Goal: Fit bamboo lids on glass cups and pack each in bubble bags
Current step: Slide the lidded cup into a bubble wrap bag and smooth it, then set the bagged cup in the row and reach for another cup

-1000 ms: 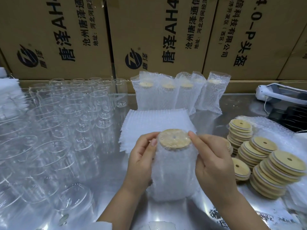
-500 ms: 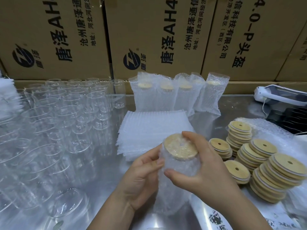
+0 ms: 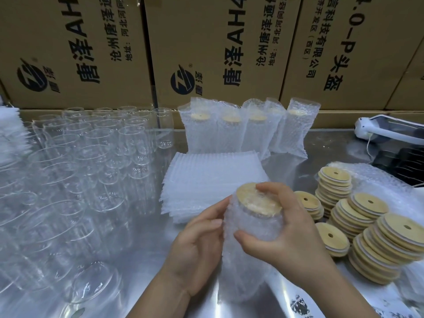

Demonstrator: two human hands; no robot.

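At the far left edge lies a heap of white bubble wrap (image 3: pixel 9 134). Beside it a dense crowd of empty glass cups (image 3: pixel 91 161) fills the left part of the shiny metal surface (image 3: pixel 142 271), standing upright in rows, rims touching or nearly so. Behind everything runs a wall of printed cardboard boxes (image 3: pixel 229 42).

Right of the cups, near the middle, sits a stack of flat bubble bags (image 3: pixel 206 171). Behind that stack, against the boxes, a row of packed cups (image 3: pixel 247 131) stands upright, each in its own bag with a lid showing faintly through the top.

In front of the stack, the 2 hands hold 1 bagged cup (image 3: pixel 250 253), tilted with its top leaning away and to the right. The left hand (image 3: pixel 197 246) cradles its left side, thumb in front and fingers curved behind the bag. The bamboo lid (image 3: pixel 257 200) sits on the cup's mouth, with bag film crumpled over part of it. The right hand (image 3: pixel 291 230) grips from the right, thumb across the front of the bag and the forefinger hooked over the lid's far edge.

Further right, leaning stacks of loose lids (image 3: pixel 367 226) rest partly on a bubble wrap sheet (image 3: pixel 394 180). At the far right edge lies a white device (image 3: pixel 390 131) with a cord.
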